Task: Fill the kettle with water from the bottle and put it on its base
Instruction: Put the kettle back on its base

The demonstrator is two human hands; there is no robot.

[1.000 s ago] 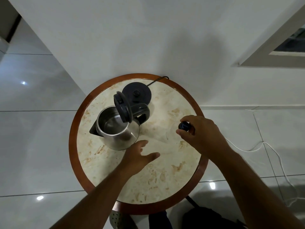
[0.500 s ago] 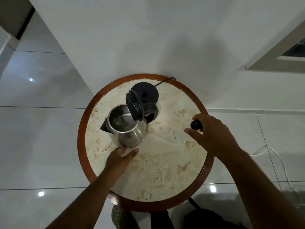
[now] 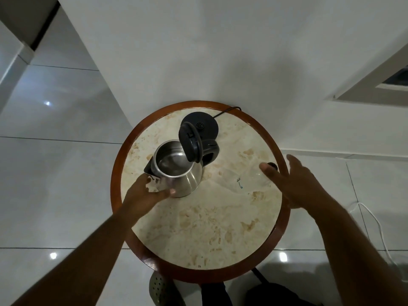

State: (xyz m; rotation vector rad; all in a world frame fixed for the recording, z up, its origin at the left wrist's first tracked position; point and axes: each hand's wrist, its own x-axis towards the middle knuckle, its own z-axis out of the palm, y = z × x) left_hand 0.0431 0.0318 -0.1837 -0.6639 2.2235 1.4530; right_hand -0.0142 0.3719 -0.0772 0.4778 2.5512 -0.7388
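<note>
Kettle (image 3: 176,173) upright on the round table (image 3: 198,228), left of centre, lid (image 3: 190,142) flipped up and standing open, handle (image 3: 210,151) toward the far right, spout (image 3: 148,170) toward the left. Steel inside bare and shiny; cannot tell whether any water in it. Not on the base (image 3: 204,125), which sits just behind, at the far edge, cord (image 3: 227,110) trailing off the rim.

Left hand (image 3: 146,193) against the near lower wall of the kettle, below the spout, fingers curled loosely round the steel, thumb tip on the metal; touching, but how firm the hold, cannot tell.

Bottle (image 3: 245,177) clear and hard to make out, lying on its side right of the kettle, dark cap (image 3: 272,165) toward the right rim.

Right hand (image 3: 295,184) over the table's right edge, fingers spread and straight, palm open, holding nothing. One fingertip right beside the cap; contact or not, cannot tell.

White cable (image 3: 375,228) on the glossy tiled floor (image 3: 55,184) at right. White wall (image 3: 198,51) behind the table.
</note>
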